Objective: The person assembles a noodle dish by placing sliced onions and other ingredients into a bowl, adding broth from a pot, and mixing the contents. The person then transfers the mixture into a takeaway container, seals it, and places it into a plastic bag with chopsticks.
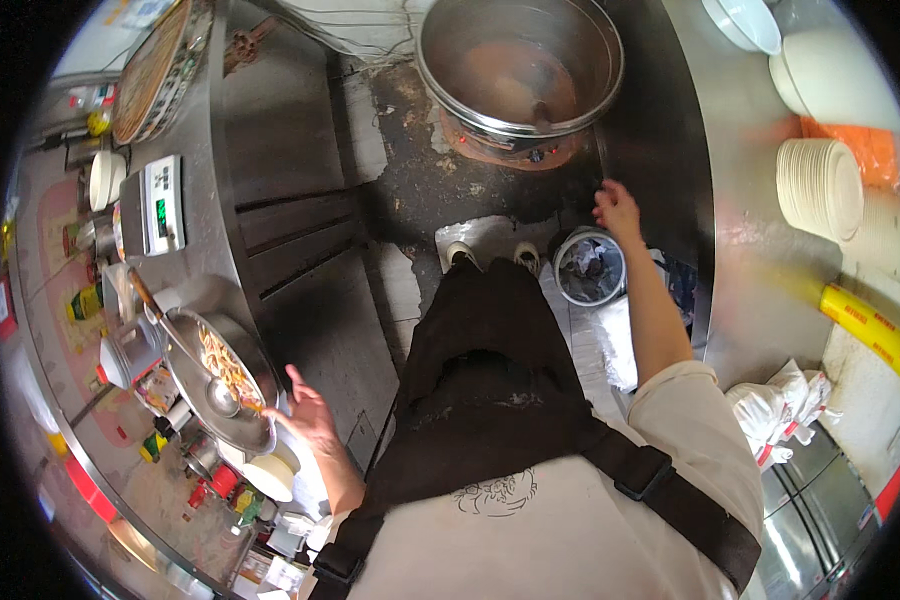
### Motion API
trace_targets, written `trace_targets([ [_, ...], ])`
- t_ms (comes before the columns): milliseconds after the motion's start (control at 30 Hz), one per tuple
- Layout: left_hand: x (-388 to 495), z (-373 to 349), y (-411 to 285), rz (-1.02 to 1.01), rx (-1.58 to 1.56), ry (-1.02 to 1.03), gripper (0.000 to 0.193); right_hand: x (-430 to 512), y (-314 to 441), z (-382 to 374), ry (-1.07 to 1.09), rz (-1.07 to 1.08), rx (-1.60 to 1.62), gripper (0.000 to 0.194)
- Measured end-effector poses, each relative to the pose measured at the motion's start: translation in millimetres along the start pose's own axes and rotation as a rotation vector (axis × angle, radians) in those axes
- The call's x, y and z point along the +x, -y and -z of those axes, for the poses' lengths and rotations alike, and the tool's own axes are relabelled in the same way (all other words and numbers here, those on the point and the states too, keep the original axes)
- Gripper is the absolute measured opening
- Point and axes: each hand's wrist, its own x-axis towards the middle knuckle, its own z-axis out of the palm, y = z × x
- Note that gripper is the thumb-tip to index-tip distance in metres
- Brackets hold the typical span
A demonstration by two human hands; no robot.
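Note:
My left hand [311, 420] is beside the rim of a wide steel basin [259, 356], its fingers spread; one finger reaches the rim, but whether it presses on it is unclear. Inside the basin lie pale brown food strips [225, 360] and a steel ladle [223, 397] whose wooden handle leans out over the far rim. My right hand [619, 214] hangs in the air above the floor with loosely bent fingers, and no object shows in it. Just below it in the picture stands a round waste bin [589, 268] with a dark liner.
A large steel pot [521, 75] with brownish liquid stands ahead on the floor. Left, the steel counter [195, 277] carries a digital scale [163, 206] and condiment containers. Stacked plates [817, 187], a yellow film roll box [866, 330] and white bags [784, 409] are on the right.

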Motion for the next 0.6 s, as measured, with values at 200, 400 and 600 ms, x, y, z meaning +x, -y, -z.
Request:
trace_targets([
  [200, -3.6, -23.3, 167.0, 0.438, 0.976, 0.208, 0.053, -108.4, -121.6, -64.0, 0.331, -0.195, -0.056, 0.032],
  [400, 93.5, 2.0, 399.2, 0.848, 1.650, 0.608, 0.056, -232.0, -203.5, -82.5, 0.396, -0.177, -0.291, 0.023],
  [600, 206.5, 58.0, 610.0, 0.679, 1.746, 0.727, 0.052, -258.9, -237.4, -74.3, 0.168, -0.232, -0.325, 0.018],
])
